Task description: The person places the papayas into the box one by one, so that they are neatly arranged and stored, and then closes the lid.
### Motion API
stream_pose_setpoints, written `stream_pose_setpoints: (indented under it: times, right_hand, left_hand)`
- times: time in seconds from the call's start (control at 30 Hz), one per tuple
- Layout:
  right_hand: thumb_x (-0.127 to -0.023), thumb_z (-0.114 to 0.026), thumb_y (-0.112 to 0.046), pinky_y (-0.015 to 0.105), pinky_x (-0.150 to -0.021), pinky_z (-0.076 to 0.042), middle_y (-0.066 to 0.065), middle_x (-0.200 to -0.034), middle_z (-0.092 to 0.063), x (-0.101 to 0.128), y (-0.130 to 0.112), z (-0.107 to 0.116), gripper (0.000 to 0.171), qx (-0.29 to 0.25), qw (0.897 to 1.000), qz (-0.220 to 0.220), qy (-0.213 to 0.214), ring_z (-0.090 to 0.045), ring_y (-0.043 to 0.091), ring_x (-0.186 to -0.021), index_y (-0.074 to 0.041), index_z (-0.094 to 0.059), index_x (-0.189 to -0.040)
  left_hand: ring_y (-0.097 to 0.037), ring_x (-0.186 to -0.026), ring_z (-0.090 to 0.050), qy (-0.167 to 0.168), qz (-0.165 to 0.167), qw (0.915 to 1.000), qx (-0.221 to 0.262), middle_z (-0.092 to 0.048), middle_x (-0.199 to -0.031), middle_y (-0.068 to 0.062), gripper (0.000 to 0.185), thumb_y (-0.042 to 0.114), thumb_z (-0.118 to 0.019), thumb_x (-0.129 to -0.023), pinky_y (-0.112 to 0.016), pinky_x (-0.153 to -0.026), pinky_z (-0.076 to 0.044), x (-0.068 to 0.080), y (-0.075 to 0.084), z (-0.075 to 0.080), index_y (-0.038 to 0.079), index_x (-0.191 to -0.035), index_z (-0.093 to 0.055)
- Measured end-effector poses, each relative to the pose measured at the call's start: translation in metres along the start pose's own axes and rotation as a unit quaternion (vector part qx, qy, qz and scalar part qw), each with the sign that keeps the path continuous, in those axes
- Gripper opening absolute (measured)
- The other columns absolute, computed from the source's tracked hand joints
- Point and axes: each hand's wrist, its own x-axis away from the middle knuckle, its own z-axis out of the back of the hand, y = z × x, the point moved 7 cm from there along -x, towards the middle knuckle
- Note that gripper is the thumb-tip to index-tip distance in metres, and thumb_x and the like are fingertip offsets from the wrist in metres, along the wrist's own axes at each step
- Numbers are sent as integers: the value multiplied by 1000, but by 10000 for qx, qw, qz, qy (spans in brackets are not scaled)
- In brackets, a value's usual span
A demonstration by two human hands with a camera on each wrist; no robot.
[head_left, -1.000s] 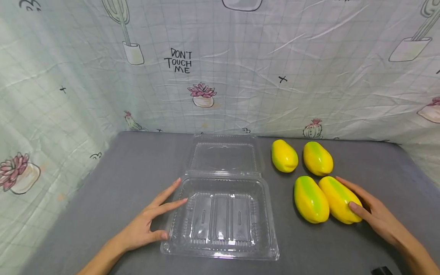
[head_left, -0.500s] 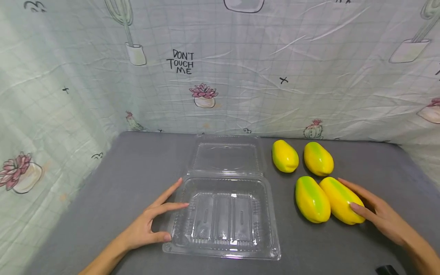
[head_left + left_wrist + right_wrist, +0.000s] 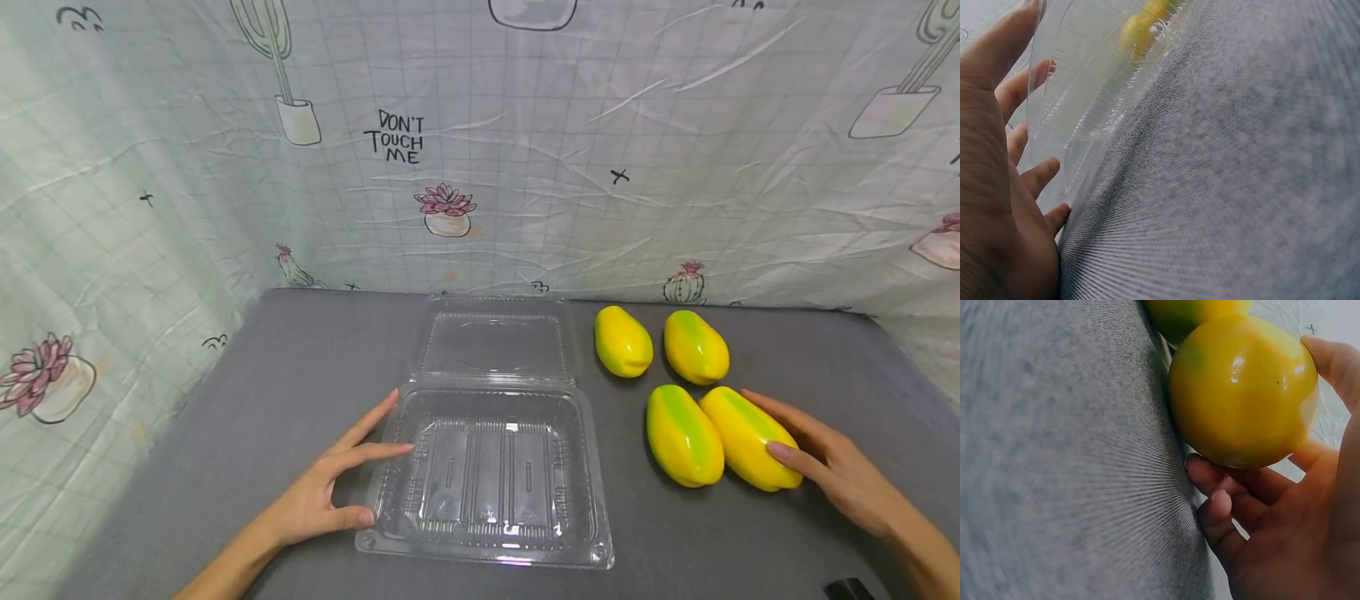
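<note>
Four yellow-green mangoes on a grey table (image 3: 300, 375), a clear plastic box (image 3: 487, 475) just left of them, lid (image 3: 495, 342) thrown back flat toward the printed backdrop (image 3: 525, 167). Box wide open and bare inside, its long side toward the fruit.

Left hand (image 3: 318, 496) flat against the box's left wall, fingers (image 3: 1022, 87) straight and spread along the plastic, thumb (image 3: 348, 517) at the near corner; nothing gripped, only touched, seemingly to keep so light a shell from sliding. In the left wrist view, same story: fingertips laid on the clear wall, palm on the cloth-like surface.

Right hand (image 3: 840, 479) cupped round the near right mango (image 3: 750, 437) from its outer side, thumb (image 3: 787, 454) on the near end, fingers (image 3: 1210, 481) curled under and behind it, as the right wrist view shows. Fruit grasped but resting on the table, touching the near left mango (image 3: 684, 433) beside it. Two far mangoes, one (image 3: 622, 342) nearer the lid and one (image 3: 696, 346) to its right, a little apart from each other and untouched.

Grip from the side away from the box, so likely a hold suited to lifting the fruit clear of its neighbour.
</note>
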Motion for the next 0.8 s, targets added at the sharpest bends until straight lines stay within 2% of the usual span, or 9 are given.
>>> stream_pose_setpoints:
  times: [0.13, 0.43, 0.6, 0.8]
  right_hand:
    - [-94, -44, -15, 6, -75, -28, -8, -139, -31, -1, -3, 1, 49, -2, 10000, 24, 60, -29, -12, -111, -22, -28, -140]
    - [-93, -41, -3, 7, -79, -32, -4, -139, -33, 1, -19, 13, 50, -231, 9980, 516, 281, -36, -1, -113, -16, -29, -140]
    - [-91, -41, 4, 11, -75, -39, 1, -136, -37, 5, -27, 21, 50, -331, 9950, 779, 532, -46, 6, -101, -9, -31, -138]
    - [-90, -41, 5, 15, -65, -42, -3, -129, -42, 7, -36, 31, 51, -260, 9927, 830, 832, -51, 8, -86, -8, -31, -138]
  left_hand:
    - [-45, -127, -15, -13, 22, 10000, -59, -14, -139, -33, 58, 43, -59, -81, -28, -104, -14, 1, -2, 0, 4, -124, -51]
    - [-46, -127, -13, 34, -13, 9999, -154, -12, -140, -33, 61, 45, -56, -83, -29, -104, -11, 4, -6, -1, 2, -125, -49]
    - [-47, -126, -14, 46, -82, 9999, -142, -13, -139, -34, 59, 44, -57, -83, -30, -104, -13, 0, -1, 0, 2, -125, -49]
    - [-48, -126, -14, 6, -110, 9998, -159, -13, -138, -35, 58, 43, -56, -83, -30, -104, -13, -3, 4, 1, 2, -124, -50]
